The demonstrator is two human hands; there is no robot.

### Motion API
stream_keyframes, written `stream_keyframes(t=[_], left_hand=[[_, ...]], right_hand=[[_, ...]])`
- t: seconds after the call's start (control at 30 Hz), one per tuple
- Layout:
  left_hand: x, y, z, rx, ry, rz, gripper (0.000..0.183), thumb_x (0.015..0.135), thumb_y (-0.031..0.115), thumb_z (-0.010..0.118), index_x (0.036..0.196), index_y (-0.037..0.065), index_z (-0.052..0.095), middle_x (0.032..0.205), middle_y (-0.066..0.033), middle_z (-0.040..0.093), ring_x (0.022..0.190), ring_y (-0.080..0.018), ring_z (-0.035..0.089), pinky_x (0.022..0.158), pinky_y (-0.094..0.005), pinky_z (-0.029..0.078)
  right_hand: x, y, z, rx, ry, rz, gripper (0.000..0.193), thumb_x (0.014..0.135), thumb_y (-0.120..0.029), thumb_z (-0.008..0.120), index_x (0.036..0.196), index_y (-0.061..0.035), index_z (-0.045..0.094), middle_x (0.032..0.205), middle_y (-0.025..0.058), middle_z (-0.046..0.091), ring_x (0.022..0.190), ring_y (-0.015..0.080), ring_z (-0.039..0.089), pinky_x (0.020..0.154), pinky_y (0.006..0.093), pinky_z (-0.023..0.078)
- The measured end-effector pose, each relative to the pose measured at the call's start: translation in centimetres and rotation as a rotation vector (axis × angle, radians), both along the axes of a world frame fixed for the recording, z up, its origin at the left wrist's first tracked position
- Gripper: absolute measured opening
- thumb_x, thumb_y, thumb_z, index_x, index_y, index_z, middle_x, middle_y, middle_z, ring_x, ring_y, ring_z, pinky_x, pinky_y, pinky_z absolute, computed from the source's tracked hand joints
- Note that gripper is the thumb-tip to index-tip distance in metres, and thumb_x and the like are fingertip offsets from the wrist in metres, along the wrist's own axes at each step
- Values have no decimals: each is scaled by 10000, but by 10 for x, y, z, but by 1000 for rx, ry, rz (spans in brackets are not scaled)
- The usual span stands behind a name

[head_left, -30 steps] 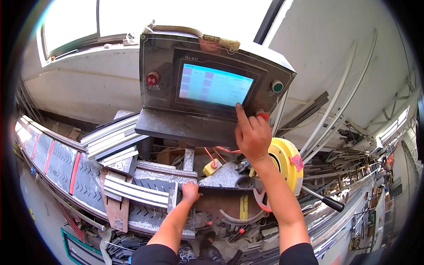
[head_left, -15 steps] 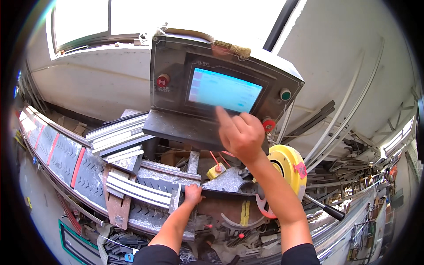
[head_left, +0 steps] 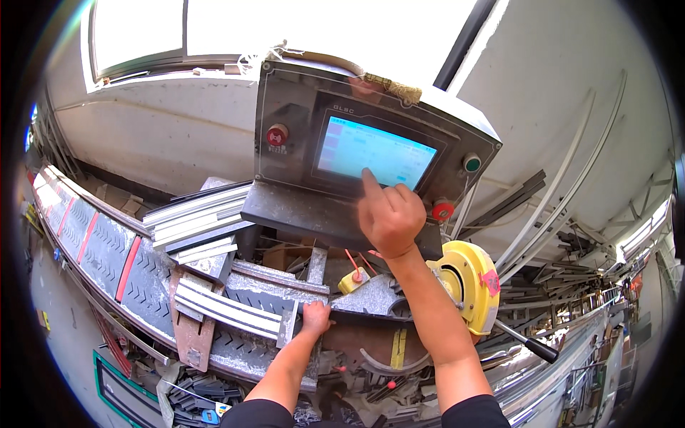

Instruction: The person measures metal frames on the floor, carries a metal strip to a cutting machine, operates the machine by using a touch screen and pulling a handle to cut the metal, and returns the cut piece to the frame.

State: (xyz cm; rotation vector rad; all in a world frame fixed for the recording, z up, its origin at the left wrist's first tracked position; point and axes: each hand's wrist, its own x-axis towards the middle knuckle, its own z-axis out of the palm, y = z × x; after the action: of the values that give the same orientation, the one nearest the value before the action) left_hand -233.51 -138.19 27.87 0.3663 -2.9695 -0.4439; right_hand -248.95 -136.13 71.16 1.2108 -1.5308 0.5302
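My right hand [head_left: 392, 217] is raised to the touchscreen [head_left: 378, 152] of a grey control box. Its index finger is stretched out at the lower edge of the lit blue display, the other fingers are curled in, and it holds nothing. Lower and to the left, my left hand [head_left: 316, 317] is closed over the edge of the grey machine bed [head_left: 246, 357], its fingertips partly hidden. Just left of that hand, an upright metal end plate [head_left: 287, 324] stands against the end of white aluminium profiles [head_left: 228, 308] lying on the bed.
On the panel are a red button [head_left: 277, 135] at left, a green button [head_left: 472, 162] and another red button [head_left: 442, 210] at right. A yellow round guard [head_left: 479, 285] with a black-tipped lever [head_left: 540, 349] stands right of my forearm. More profiles [head_left: 200, 214] lie left of the box.
My right fingertip has moved slightly up onto the display's lower part. The whole view has shifted a little, so the control box appears farther right and lower. My left hand stays on the bed's edge.
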Motion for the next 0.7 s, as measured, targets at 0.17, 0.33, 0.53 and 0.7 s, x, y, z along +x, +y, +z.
stream_keyframes(t=[0.17,0.33,0.53,0.7], left_hand=[[1,0,5,-4,-31,-7,457,597,472,824,895,153,686,935,-69,633,949,-254,602,784,-449,409],[0,0,7,-14,-48,-9,456,611,475,820,906,154,686,947,-68,631,962,-248,598,786,-449,405],[0,1,6,-12,-55,-5,463,613,479,819,913,154,681,942,-67,629,962,-245,597,793,-449,403],[1,0,5,-11,-37,-5,464,605,475,821,901,151,672,935,-65,625,956,-246,597,794,-450,400]], right_hand=[[1,2,0,-11,-10,-41,405,678,-81,669,1078,-49,725,549,18,415,498,183,443,457,305,395],[3,4,-1,5,-16,7,350,680,-90,673,1021,-48,742,552,19,436,498,183,456,460,300,402],[2,3,-1,16,-22,-56,357,680,-87,671,1028,-44,738,548,19,437,496,185,455,454,309,395],[-3,0,-5,16,-22,-56,425,695,-73,659,1116,-51,712,559,20,449,496,186,450,454,311,391]])
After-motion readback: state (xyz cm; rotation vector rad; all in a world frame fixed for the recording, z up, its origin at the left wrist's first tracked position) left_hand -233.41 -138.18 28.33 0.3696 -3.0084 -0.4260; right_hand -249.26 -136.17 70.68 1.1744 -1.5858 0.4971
